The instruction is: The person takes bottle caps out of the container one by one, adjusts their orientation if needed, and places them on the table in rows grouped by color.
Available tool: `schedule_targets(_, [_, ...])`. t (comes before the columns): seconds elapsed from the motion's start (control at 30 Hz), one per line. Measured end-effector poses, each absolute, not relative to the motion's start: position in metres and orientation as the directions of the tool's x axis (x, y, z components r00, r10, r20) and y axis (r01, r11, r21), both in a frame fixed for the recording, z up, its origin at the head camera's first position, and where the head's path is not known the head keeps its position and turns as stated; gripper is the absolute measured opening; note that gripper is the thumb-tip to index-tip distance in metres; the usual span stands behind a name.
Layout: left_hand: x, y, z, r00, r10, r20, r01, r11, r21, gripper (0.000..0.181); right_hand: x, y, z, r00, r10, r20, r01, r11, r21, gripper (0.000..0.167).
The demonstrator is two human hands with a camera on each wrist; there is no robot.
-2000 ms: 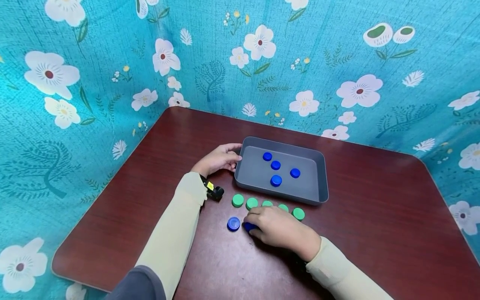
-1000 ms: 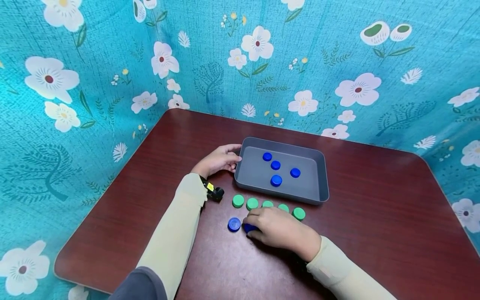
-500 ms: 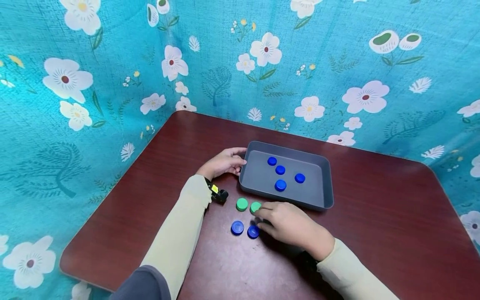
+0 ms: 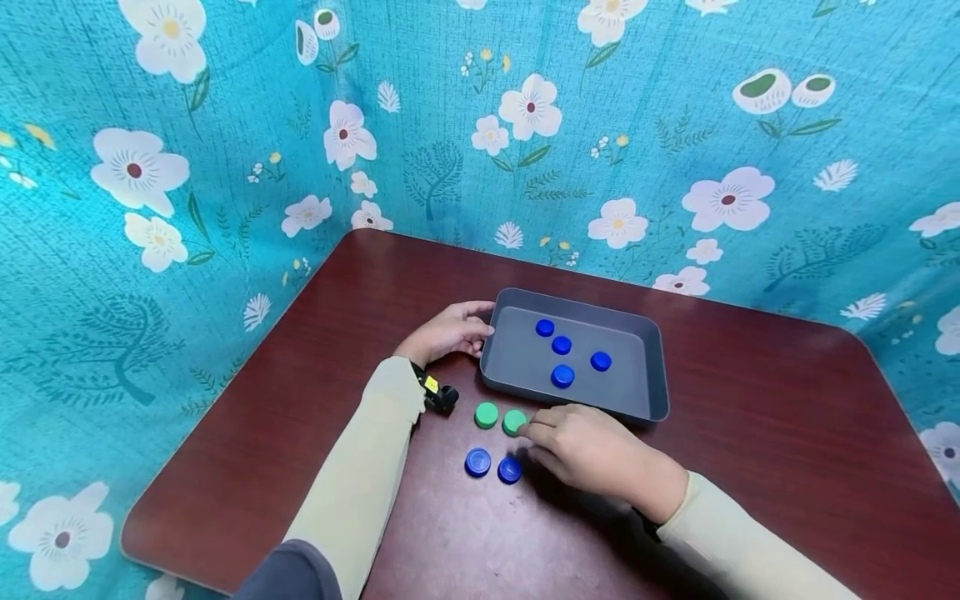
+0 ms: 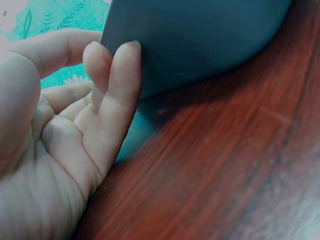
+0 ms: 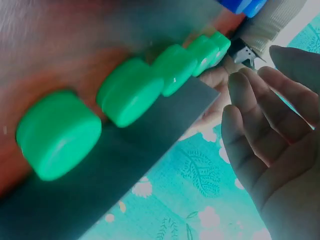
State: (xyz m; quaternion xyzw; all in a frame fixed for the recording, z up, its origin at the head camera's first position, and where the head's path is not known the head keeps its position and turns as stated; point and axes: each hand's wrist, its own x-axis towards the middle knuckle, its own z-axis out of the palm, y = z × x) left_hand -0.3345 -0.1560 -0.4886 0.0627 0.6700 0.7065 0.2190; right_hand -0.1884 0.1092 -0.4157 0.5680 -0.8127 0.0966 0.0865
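At the left end of a grey tray (image 4: 577, 398), my left hand (image 4: 442, 333) holds the wall; in the left wrist view two fingertips of the hand (image 5: 75, 135) lie against the outer side of the tray (image 5: 200, 45). My right hand (image 4: 592, 450) hovers over the row of green caps, fingertips beside a green cap (image 4: 514, 422) and nothing visibly held. The right wrist view shows the hand (image 6: 280, 135) with loosely bent fingers, near several green caps (image 6: 132, 90). Two blue caps, left (image 4: 477, 462) and right (image 4: 510, 469), lie nearer me.
Several blue caps lie inside the tray, one of them (image 4: 562, 376) close to its front wall. Another green cap (image 4: 486, 415) stands left in the row. The brown table (image 4: 787, 400) is bordered by a flowered blue curtain (image 4: 465, 108).
My right hand has let go of the right blue cap and shifted up and right, beside the green caps. My left hand keeps its place at the tray. The head view has shifted slightly.
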Motion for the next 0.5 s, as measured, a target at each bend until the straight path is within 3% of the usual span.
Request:
schedule_targets(0.13, [-0.333, -0.157, -0.488, -0.899, 0.384, -0.211, -0.229, -0.001, 0.974, 0.061, -0.193, 0.111, -0.411, -0.356, -0.905, 0.232, -0.934, 0.352, -0.062, 0.025])
schedule_targets(0.5, [-0.331, -0.156, -0.486, -0.900, 0.386, -0.204, -0.220, 0.004, 0.976, 0.063, -0.202, 0.120, -0.405, -0.490, -0.859, 0.147, -0.870, 0.472, -0.141, 0.034])
